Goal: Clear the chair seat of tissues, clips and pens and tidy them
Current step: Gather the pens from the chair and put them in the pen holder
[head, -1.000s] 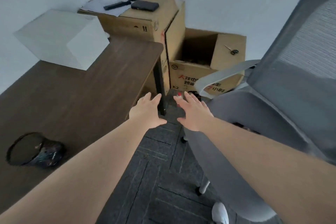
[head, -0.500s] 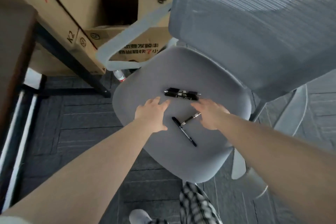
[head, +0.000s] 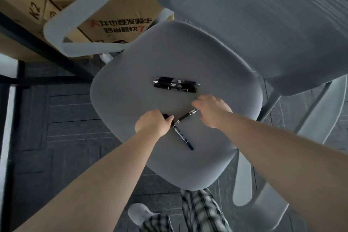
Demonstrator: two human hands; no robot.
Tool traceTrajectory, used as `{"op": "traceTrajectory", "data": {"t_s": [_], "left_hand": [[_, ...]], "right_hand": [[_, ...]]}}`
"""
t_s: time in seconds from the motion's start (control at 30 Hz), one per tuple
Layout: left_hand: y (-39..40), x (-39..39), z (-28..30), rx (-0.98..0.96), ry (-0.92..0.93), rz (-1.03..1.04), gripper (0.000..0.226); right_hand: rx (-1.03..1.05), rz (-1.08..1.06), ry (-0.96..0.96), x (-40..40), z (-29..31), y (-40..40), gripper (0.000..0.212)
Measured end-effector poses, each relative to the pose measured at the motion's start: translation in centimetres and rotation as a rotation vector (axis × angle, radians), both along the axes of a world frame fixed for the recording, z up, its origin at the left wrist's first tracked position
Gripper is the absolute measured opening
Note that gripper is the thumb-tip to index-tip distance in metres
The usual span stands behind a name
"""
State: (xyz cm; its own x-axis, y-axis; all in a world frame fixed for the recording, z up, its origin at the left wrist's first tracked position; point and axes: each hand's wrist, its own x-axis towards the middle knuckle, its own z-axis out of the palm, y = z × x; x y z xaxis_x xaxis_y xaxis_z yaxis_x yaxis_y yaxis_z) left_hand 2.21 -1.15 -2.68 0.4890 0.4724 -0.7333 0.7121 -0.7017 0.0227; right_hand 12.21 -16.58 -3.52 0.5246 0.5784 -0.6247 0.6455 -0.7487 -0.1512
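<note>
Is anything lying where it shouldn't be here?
Yes: pens are strewn on the chair seat. A bunched group of pens lies mid-seat, and two loose pens lie at angles by the left hand and right hand.

The grey padded fabric chair seat (head: 131,81) carries four pens. Two black pens (head: 176,84) lie side by side, touching, near the seat centre. A long black marker pen with white lettering (head: 182,137) lies diagonally near the front edge. A black pen with a silver grip section (head: 186,116) lies angled, its tip meeting the marker.
</note>
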Motion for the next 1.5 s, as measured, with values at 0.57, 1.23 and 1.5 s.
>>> {"op": "traceTrajectory", "data": {"t_s": [0.57,1.23,1.5], "left_hand": [[0.3,3.4,-0.9,-0.146,-0.366,0.483,0.011],[1.0,8.0,-3.5,-0.220,-0.457,0.979,0.019],[1.2,7.4,-3.4,-0.173,-0.431,0.931,0.030]], "right_hand": [[0.201,-0.208,-0.107,2.2,1.7,3.0,0.023],[0.176,-0.178,-0.025,5.6,-1.9,8.1,0.025],[0.068,-0.232,-0.055,4.3,-1.5,8.9,0.034]]}}
